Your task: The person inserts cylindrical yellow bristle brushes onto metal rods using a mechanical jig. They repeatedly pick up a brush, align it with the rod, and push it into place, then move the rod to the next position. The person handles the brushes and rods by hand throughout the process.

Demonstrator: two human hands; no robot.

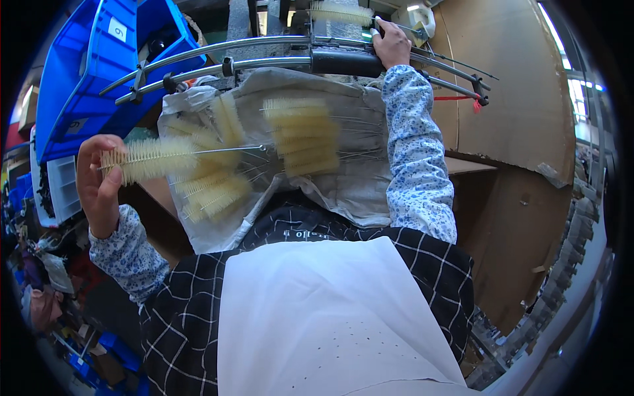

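Observation:
My left hand (100, 181), at the left, pinches the bristle end of a cream bottle brush (155, 159). Its thin wire stem points right and ends in a small loop. At the top, my right hand (392, 45) is closed at the metal rail rig (264, 62), beside a black cylinder (343, 62). Another cream brush (340, 13) lies crosswise there, its right end close to my fingertips. What my right fingers grip is hidden. Between my arms, one group of brushes (300, 136) and a looser group (214, 191) rest on a grey cloth (356, 204).
Blue plastic bins (86, 86) stand at the upper left, above a clear plastic box (63, 191). Large cardboard sheets (502, 92) rise on the right. Rods of the rig stick out past my right forearm, with a red strip (456, 98) hanging near their end.

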